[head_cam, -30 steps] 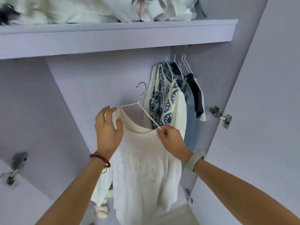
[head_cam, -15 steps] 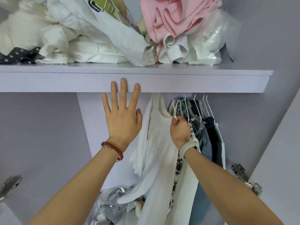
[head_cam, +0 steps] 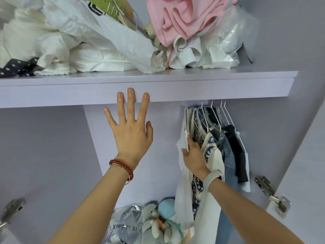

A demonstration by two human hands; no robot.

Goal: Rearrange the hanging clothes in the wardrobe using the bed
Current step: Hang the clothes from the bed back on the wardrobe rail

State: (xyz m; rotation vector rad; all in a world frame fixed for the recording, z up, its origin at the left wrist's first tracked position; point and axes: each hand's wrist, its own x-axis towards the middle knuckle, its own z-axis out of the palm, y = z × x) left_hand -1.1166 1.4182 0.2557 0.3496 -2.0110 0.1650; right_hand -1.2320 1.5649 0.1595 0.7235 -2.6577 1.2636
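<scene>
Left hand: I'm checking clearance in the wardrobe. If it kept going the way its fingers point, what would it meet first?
The left hand points up; its fingertips already appear to touch the shelf front edge.

Shelf [head_cam: 211, 88] piled with white bundles [head_cam: 73, 50], pink cloth [head_cam: 182, 20]; plastic bags [head_cam: 128, 224] below; door hinge [head_cam: 274, 194] right.

Left forearm [head_cam: 91, 205] reaching upward from the lower edge, wrist wearing a red beaded bracelet [head_cam: 121, 166] alongside a thin pale chain. Left hand [head_cam: 131, 132] showing its back, fingers [head_cam: 131, 103] straight and spread, the three longest fingertips lying against a pale lilac shelf edge [head_cam: 211, 90]. Right forearm [head_cam: 249, 213] extending diagonally from the lower right, wrist wearing a pale grey band [head_cam: 212, 178]. Right hand [head_cam: 194, 155] reaching among hanging garments, fingers mostly hidden; grip not determinable.
</scene>
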